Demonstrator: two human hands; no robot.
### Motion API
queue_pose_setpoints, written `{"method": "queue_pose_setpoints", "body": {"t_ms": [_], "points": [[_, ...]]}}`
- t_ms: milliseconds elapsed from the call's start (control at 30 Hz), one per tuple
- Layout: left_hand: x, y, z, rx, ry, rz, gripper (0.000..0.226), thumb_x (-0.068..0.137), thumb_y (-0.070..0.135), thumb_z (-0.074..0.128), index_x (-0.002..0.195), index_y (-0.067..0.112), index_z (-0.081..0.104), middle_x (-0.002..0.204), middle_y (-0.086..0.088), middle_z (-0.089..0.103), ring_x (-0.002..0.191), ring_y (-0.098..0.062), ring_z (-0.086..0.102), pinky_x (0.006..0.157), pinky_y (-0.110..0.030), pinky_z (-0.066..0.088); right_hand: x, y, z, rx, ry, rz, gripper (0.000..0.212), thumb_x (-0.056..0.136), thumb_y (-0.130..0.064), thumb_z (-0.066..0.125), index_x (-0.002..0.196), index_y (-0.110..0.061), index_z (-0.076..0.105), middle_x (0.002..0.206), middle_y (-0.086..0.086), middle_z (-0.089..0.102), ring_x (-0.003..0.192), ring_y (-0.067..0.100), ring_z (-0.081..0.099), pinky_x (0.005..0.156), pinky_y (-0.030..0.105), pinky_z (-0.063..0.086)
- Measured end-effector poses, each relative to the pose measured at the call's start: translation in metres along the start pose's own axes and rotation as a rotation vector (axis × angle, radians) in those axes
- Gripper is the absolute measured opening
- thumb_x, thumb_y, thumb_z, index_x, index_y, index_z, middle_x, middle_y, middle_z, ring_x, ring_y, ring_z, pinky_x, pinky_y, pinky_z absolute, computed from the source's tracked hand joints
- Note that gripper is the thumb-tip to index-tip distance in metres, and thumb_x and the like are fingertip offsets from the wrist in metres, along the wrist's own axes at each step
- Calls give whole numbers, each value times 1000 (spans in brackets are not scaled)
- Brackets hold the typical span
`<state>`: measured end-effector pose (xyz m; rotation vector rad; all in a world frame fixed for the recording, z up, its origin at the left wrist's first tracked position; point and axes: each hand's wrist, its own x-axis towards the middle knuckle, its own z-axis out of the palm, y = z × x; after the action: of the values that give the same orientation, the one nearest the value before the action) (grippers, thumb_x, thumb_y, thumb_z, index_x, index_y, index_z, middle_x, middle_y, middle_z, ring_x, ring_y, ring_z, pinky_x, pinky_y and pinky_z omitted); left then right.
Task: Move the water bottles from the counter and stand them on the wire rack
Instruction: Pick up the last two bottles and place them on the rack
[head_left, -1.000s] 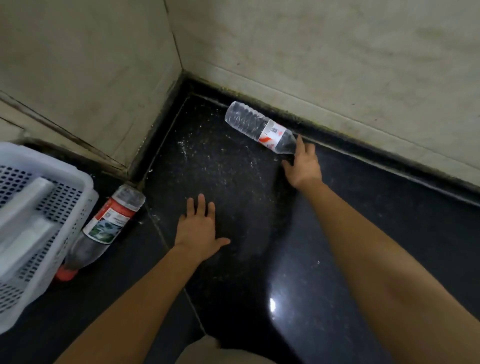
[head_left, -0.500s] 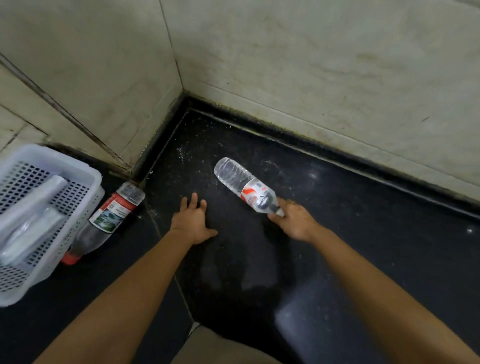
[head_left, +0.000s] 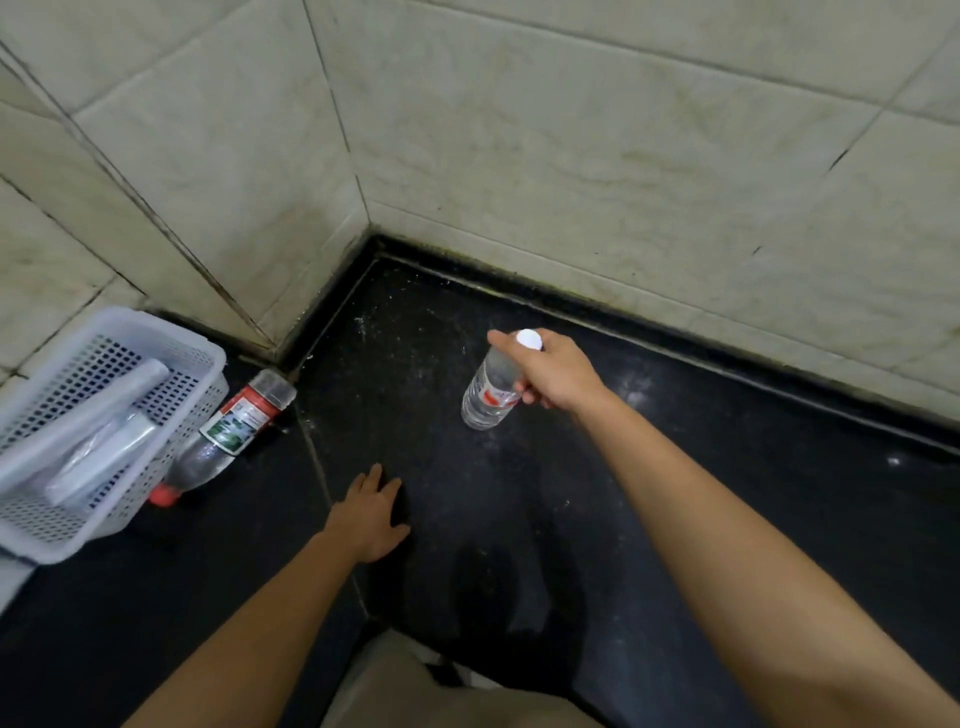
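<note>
Black counter (head_left: 727, 467) meets tiled walls in a corner. Clear water bottle (head_left: 488, 395) hangs upright, apparently just off the surface, with right hand (head_left: 558, 376) closed around its neck below the white cap. Such a high, narrow grip may let it swing or slip. Left hand (head_left: 371, 512) rests flat, fingers spread, empty. Red-capped bottle (head_left: 228, 434) lies beside the white basket (head_left: 171, 340).

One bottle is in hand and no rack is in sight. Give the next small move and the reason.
Probably lift the clear bottle clear of the counter and carry it off toward the rack, which this view does not show. The right hand already grips it near its white cap, roughly upright. The left hand lies flat on the counter, and the red-capped bottle lies beside the basket for later.
</note>
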<state>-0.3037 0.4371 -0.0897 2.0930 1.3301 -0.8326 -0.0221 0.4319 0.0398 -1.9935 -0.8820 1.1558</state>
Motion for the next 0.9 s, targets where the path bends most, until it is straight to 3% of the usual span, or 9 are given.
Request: {"method": "queue_pose_setpoints", "body": {"t_ms": [67,133,200,333,433,567,700,900], "points": [[-3,-5,1,-38,18,-4,84,96,53,56,161,20,14,169,-12,-4,155,-34,5,123,-50,24,1,5,6,-259,48,-53,61,71,-70,75,113,-28,61,103,-1,71,89,22,67,78,37,56],[-7,-14,-3,-58,51,-33,84,95,54,56,161,20,15,169,-14,-2,155,-34,7,122,-50,25,1,16,17,-498,72,-72,71,72,-68,76,128,-33,50,121,4,62,111,30,62,88,39,50],[-9,-29,-15,-80,112,-92,85,95,53,57,161,19,15,168,-16,-2,155,-35,7,121,-52,26,3,26,31,-516,66,-102,78,75,-67,75,139,-37,42,126,9,49,120,36,55,95,42,48],[-4,-76,-44,-195,296,-249,88,91,46,65,158,14,17,167,-21,1,154,-40,6,118,-59,27,8,34,61,-276,19,-210,76,85,-47,76,147,-31,35,140,6,47,125,29,53,97,36,44],[6,-113,-62,-225,455,-351,96,86,38,74,157,7,17,163,-24,9,151,-42,13,117,-60,30,13,41,67,-195,48,-229,78,88,-49,73,150,-29,29,144,4,51,127,26,55,104,43,47],[24,-146,-71,-226,452,-437,106,80,36,80,156,6,13,160,-28,18,149,-45,18,117,-62,24,15,51,60,-229,51,-213,85,88,-58,66,154,-27,23,149,3,49,132,25,53,109,49,46],[30,-144,-79,-101,427,-420,91,78,30,80,149,8,29,146,-29,31,135,-49,33,111,-64,31,17,53,65,-239,63,-231,85,90,-57,64,155,-26,20,154,4,44,135,26,50,110,50,44],[16,-137,-49,-181,284,-290,117,82,34,77,155,46,-14,160,-24,14,146,-47,18,114,-70,19,22,51,69,-233,81,-242,86,91,-56,65,156,-24,19,156,6,38,136,28,48,111,48,43]]}}
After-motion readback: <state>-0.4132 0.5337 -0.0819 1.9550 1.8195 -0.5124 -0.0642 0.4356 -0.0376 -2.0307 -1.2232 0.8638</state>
